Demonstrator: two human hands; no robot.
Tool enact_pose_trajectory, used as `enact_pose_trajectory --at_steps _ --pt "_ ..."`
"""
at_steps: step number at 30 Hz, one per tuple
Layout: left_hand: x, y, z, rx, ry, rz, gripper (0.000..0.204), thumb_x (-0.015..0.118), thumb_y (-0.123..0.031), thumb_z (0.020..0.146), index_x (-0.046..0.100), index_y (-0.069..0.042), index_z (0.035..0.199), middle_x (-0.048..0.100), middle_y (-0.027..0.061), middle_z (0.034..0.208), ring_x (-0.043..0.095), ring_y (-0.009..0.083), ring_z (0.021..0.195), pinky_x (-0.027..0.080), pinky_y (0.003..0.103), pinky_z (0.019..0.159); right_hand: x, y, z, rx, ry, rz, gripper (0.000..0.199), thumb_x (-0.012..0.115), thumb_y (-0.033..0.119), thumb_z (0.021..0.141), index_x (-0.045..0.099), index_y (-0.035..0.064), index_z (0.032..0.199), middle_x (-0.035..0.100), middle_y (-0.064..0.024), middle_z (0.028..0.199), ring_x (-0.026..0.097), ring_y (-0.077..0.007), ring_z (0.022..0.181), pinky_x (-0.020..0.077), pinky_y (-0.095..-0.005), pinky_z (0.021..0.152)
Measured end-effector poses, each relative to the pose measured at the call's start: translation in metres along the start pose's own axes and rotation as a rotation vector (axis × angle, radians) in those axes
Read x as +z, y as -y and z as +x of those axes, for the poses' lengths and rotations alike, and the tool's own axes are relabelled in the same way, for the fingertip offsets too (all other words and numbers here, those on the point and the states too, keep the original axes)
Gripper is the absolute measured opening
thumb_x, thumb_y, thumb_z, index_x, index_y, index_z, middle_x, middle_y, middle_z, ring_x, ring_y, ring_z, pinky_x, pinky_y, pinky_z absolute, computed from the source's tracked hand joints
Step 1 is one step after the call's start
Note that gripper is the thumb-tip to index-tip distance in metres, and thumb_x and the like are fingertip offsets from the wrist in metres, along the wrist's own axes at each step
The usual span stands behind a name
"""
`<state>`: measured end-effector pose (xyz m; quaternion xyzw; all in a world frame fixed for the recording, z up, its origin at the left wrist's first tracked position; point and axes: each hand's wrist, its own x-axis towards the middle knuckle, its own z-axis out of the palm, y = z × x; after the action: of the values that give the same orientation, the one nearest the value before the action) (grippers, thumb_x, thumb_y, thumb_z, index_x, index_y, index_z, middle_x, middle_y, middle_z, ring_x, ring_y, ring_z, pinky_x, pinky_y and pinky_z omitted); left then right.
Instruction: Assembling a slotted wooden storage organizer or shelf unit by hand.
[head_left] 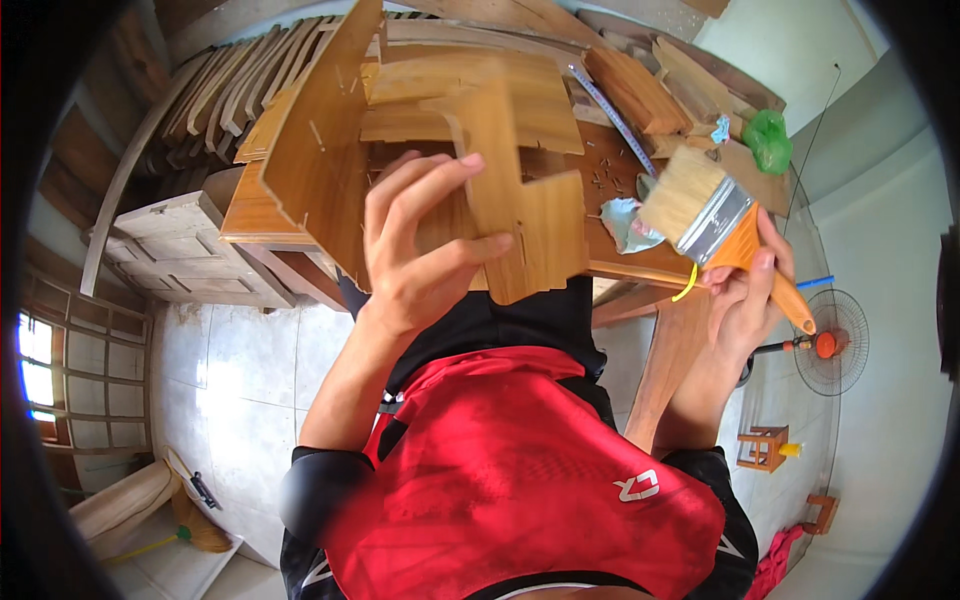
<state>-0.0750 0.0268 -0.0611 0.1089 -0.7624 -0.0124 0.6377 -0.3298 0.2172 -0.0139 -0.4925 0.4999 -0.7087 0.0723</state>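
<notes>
In my left hand (415, 240) is a flat, notched wooden piece (525, 225), slightly blurred, with my thumb and fingertips against its face and edge. Behind it stand thin varnished wooden panels (325, 150) on the brown wooden table (255, 215), one of them tilted upright on the left. My right hand (745, 300), out to the right of the table's front edge, grips a wide paintbrush (735, 235) by its orange handle. The pale bristles point up and left, towards a crumpled light-blue scrap (628, 225) on the tabletop.
A measuring tape (615, 125) and scattered small metal bits (612, 180) lie on the table. Wood blocks (640, 90) and a green plastic bag (768, 140) sit at the back right. Curved wooden slats (240, 90) lean at the left; a fan (830, 343) stands right.
</notes>
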Motion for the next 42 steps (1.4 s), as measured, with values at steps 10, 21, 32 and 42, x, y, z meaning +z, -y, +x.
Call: enact_pose_trajectory --at_steps 10,21,32,42 --pt "0.004 0.008 -0.009 -0.358 0.329 -0.879 0.011 0.078 0.004 0.083 0.077 -0.007 0.082 0.058 0.0228 0.143 0.062 0.0321 0.129 0.062 0.038 0.09 0.032 0.007 0.013 0.296 0.499 0.004 0.032 0.064 0.011 0.101 0.066 -0.0035 0.129 0.074 -0.0134 0.094 0.071 -0.013 0.074 0.0583 -0.0247 0.066" --pt "0.016 0.015 -0.027 -1.039 0.284 -1.58 0.033 0.057 -0.034 0.105 0.063 -0.004 0.115 0.047 0.0196 0.154 0.056 0.0313 0.134 0.051 0.042 0.104 0.052 -0.027 -0.005 0.249 0.26 0.011 0.035 0.062 0.012 0.103 0.062 0.0009 0.136 0.073 -0.0085 0.085 0.063 -0.0084 0.063 0.0456 -0.0202 0.054" --pt "0.035 -0.004 -0.032 -0.984 0.132 -1.083 0.044 0.051 -0.022 0.111 0.052 0.001 0.148 0.064 0.0095 0.136 0.057 0.0153 0.121 0.045 0.032 0.107 0.062 -0.05 -0.028 0.06 0.411 -0.087 0.031 0.058 0.013 0.105 0.067 0.0003 0.133 0.072 -0.007 0.083 0.068 -0.01 0.074 0.0494 -0.0211 0.058" --pt "0.023 0.02 -0.031 -1.126 0.129 -0.921 0.056 0.035 -0.041 0.114 0.064 0.003 0.135 0.069 0.0147 0.126 0.065 0.0195 0.113 0.05 0.033 0.102 0.073 -0.048 -0.023 0.182 0.305 -0.145 0.034 0.057 0.013 0.104 0.065 -0.0002 0.135 0.072 -0.0057 0.084 0.064 -0.0112 0.068 0.0532 -0.026 0.067"
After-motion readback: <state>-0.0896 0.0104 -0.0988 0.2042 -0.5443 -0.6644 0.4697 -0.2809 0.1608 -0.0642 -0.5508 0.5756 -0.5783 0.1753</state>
